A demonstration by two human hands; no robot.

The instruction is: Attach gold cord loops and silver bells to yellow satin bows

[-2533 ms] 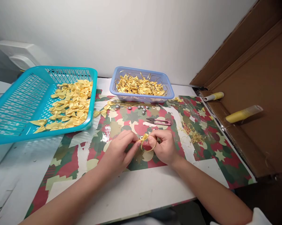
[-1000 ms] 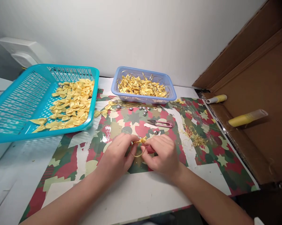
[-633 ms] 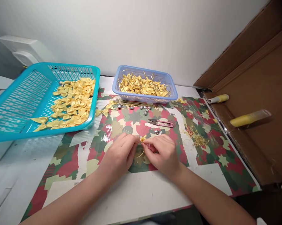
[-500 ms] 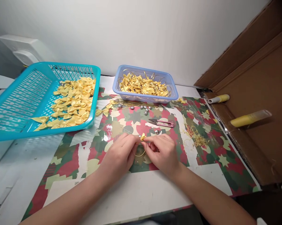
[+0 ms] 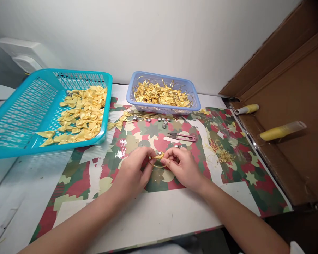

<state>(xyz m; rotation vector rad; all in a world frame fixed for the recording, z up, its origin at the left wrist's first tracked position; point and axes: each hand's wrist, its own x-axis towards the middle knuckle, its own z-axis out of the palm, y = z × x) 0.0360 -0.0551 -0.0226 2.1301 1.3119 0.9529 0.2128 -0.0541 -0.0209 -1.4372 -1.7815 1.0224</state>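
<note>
My left hand [image 5: 135, 169] and my right hand [image 5: 184, 167] meet over the patterned sheet, each with fingers pinched on a looped gold cord [image 5: 159, 166]. Between the fingertips sits a small yellow bow [image 5: 161, 155] with a silver bell [image 5: 159, 153] beside it. The cord's loop hangs toward me below the bow. Just beyond my hands lie small pink-handled thread snips [image 5: 182, 137] and one loose bell [image 5: 177, 146], partly hidden by my right hand.
A turquoise basket [image 5: 109, 106] of yellow bows stands at left, a blue basket [image 5: 164, 106] of corded bows at the back. Several bells [image 5: 164, 125], gold cords [image 5: 148, 115] and thread scraps [image 5: 223, 155] lie around. Cardboard with yellow tubes [image 5: 280, 132] edges the right.
The cord loop between my hands looks wider and flatter, and the bell by the bow shows more clearly. My right fingers are more bent. The view has shifted slightly.
</note>
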